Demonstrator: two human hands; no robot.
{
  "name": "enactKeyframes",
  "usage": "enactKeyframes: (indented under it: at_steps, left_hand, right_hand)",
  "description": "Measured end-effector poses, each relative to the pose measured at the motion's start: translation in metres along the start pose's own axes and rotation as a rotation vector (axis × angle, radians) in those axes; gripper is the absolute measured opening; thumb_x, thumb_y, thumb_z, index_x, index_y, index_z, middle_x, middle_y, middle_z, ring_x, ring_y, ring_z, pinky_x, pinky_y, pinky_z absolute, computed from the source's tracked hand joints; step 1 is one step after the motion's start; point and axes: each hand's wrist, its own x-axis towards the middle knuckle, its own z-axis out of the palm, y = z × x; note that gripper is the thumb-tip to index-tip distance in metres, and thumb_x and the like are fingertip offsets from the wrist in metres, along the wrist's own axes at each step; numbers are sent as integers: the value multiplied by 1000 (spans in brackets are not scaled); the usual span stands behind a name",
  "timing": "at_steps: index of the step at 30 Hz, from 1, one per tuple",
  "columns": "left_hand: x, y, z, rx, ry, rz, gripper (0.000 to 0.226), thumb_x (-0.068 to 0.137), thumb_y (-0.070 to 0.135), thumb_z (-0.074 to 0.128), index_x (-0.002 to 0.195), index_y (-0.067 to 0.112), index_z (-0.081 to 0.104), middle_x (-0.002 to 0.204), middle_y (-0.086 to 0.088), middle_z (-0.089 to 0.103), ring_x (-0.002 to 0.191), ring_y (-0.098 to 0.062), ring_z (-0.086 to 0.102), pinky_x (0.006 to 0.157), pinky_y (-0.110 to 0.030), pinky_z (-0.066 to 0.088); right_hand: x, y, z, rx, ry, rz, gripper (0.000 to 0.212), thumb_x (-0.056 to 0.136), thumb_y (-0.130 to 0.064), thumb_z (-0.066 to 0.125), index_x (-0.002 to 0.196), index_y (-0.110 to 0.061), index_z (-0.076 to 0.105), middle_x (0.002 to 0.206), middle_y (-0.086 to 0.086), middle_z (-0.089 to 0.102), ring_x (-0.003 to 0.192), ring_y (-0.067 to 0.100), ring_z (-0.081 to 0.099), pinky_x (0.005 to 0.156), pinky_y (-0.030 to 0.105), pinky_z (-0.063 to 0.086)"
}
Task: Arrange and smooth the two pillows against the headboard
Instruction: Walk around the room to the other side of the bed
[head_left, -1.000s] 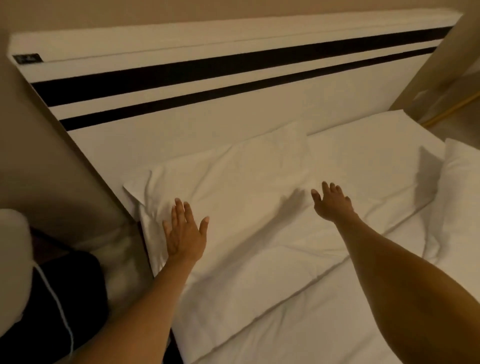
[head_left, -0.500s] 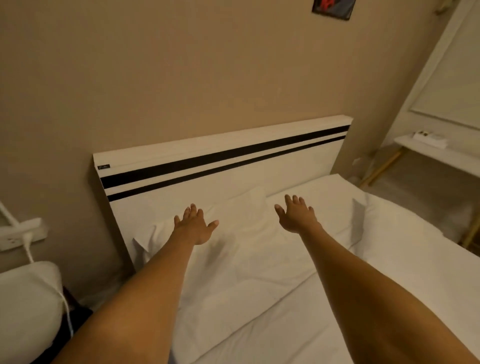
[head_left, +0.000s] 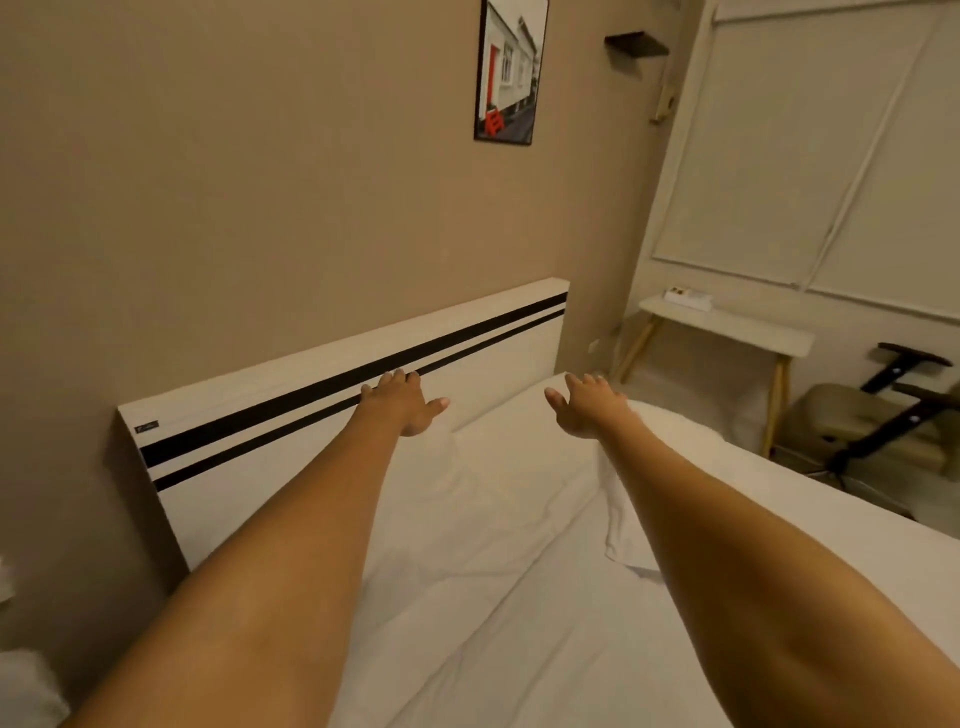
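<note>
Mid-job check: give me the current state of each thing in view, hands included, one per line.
Left hand: open, fingers spread, empty, raised in front of the headboard.
Right hand: open, empty, over the bed.
Near pillow: flat by the headboard, wrinkled.
Second pillow: lying at the right, away from the headboard, not yet placed.
Window blinds: lowered.
Picture: hung tilted.

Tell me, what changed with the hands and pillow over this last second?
Both hands, left hand and right hand, lifted off the pillow and reached forward toward the headboard, open and holding nothing. The pillow stayed flat against the headboard.
</note>
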Motion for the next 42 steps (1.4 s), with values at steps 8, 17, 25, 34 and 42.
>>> enactKeyframes:
  at_steps: [8, 17, 25, 34, 42]
  left_hand:
    - [-21, 55, -27, 52, 3, 237, 80, 98, 57, 28, 156, 8, 4, 164, -12, 4, 152, -29, 6, 121, -49, 11]
    - [-74, 142, 5, 87, -33, 559, 79, 97, 57, 30, 156, 9, 8, 164, -12, 7, 151, -29, 9, 120, -50, 11]
    - [-160, 231, 39, 129, -85, 785, 80, 96, 59, 32, 156, 10, 10, 164, -12, 7, 151, -30, 9, 120, -51, 12]
    - [-318, 351, 68, 130, -104, 1012, 79, 96, 57, 35, 155, 9, 12, 163, -12, 13, 150, -31, 15, 120, -52, 15]
    - [-500, 453, 103, 87, -107, 1227, 79, 97, 55, 36, 155, 8, 11, 163, -13, 12, 150, -32, 13, 121, -52, 13]
  right_hand:
    - [-73, 49, -36, -30, 48, 246, 68, 98, -53, 27, 154, -15, 18, 160, 12, 20, 149, 32, 14, 117, 52, 17]
    - [-195, 106, -29, -22, 41, 557, 66, 99, -51, 25, 153, -15, 19, 159, 12, 22, 149, 32, 14, 117, 51, 19]
    - [-324, 164, -32, -23, 69, 794, 64, 100, -50, 26, 153, -15, 18, 160, 12, 21, 148, 32, 16, 117, 51, 18]
    - [-511, 253, -54, -11, 73, 1040, 65, 100, -50, 24, 154, -15, 14, 160, 12, 18, 149, 31, 13, 118, 51, 18]
    - [-693, 329, -75, -22, 81, 1218, 67, 99, -51, 26, 152, -12, 19, 160, 14, 19, 149, 32, 13, 118, 53, 18]
